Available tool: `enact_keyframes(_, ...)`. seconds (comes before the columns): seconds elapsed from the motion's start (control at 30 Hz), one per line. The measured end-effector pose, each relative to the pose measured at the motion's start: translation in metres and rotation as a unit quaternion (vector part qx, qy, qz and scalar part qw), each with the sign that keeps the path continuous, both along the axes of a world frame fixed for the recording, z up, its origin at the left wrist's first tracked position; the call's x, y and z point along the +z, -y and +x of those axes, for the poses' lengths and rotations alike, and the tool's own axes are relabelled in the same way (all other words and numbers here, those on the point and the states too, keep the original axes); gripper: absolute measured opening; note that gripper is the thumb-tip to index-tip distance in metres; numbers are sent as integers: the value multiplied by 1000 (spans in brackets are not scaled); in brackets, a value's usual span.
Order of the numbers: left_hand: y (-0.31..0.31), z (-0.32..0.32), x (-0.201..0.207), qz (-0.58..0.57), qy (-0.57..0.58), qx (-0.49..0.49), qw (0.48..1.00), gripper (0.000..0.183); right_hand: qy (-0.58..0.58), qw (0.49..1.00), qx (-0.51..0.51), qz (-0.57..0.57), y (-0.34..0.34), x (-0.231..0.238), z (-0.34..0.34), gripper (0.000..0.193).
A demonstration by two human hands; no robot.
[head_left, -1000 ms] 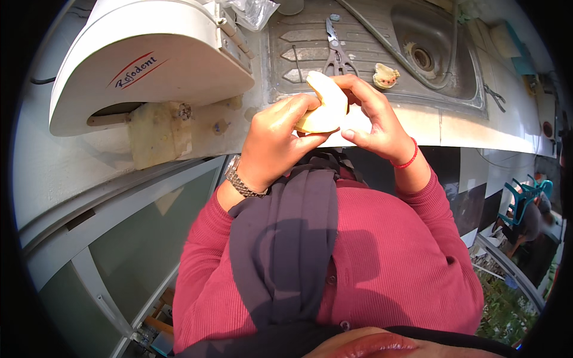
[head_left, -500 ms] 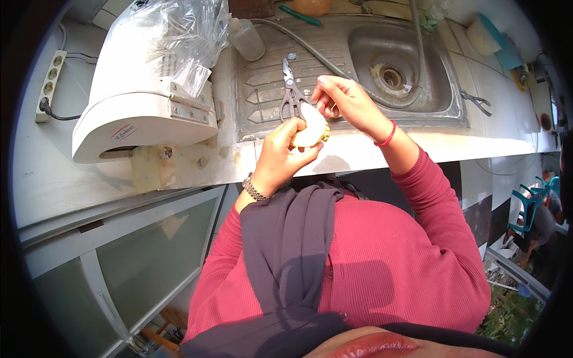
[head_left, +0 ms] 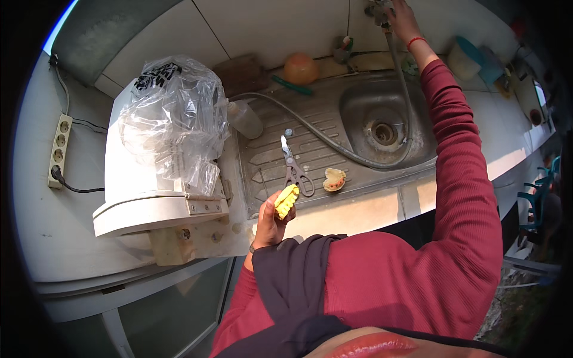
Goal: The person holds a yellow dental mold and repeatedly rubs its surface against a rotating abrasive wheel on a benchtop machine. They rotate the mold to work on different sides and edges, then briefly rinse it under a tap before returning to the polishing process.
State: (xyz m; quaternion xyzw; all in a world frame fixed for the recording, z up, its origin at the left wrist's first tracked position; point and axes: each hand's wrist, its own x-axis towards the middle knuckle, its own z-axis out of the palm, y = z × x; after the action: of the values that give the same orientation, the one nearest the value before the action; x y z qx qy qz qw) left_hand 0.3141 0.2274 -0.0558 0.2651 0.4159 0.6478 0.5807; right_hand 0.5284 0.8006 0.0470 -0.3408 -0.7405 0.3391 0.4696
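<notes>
My left hand [head_left: 271, 222] is closed round a small yellow piece with a ridged, tooth-like edge [head_left: 287, 201], held just in front of the drainboard. My right arm stretches up to the far wall. There my right hand [head_left: 404, 19] is at the metal tap [head_left: 378, 11], its fingers closed on it as far as I can see. On the drainboard, near its front edge, lies a cream, horseshoe-shaped piece like a dental cast [head_left: 334, 179], with reddish spots. Grey-handled scissors [head_left: 291, 172] lie just left of it, blades pointing away.
A hose [head_left: 325, 128] runs from the tap through the sink basin [head_left: 353, 102] and across the drainboard. At the left stand a white machine [head_left: 156, 206] under clear plastic and a bottle [head_left: 245, 121]. Behind are an orange bowl [head_left: 300, 69] and a green-handled tool [head_left: 292, 85].
My right hand has moved from beside the left up to the tap. The cream piece now lies on the drainboard, while the yellow piece stays in my left hand. The view has tilted upward.
</notes>
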Motion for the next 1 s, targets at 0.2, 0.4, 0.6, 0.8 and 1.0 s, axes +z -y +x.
enact_keyframes(0.2, -39, 18, 25, -34, 182, 93, 978, 54, 695, 627, 105, 335, 31, 77, -66, 35)
enact_keyframes(0.4, -82, 58, 27, 39, 225, 126, 965, 62, 480, 823, -19, 302, -15, 44, -53, 28)
enact_keyframes(0.6, -106, 97, 39, 48, 228, 145, 962, 64, 412, 865, -102, 269, -22, 36, -55, 27)
enact_keyframes(0.8, -118, 123, 56, 55, 209, 166, 962, 64, 444, 852, -108, 254, 22, 54, -51, 24)
enact_keyframes(1.0, -119, 131, 52, 131, 325, 138, 926, 50, 327, 926, -71, 173, -10, 29, -41, 29)
